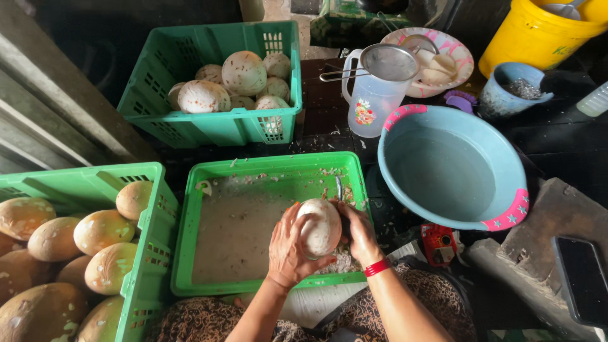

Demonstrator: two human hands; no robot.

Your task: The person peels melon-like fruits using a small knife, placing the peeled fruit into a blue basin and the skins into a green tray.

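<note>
Hands (288, 250) gripping coconut (320, 227), green tray (209, 288), dark floor (557, 145)

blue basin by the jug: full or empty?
Empty, as far as shows. The blue basin has a bare, dull inside down to the bottom, with no waterline or glint.

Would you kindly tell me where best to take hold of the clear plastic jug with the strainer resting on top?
Probably by the jug's looped handle on its left side, coming from the green crate's side; the strainer covers the mouth, and the blue basin crowds its right.
</note>
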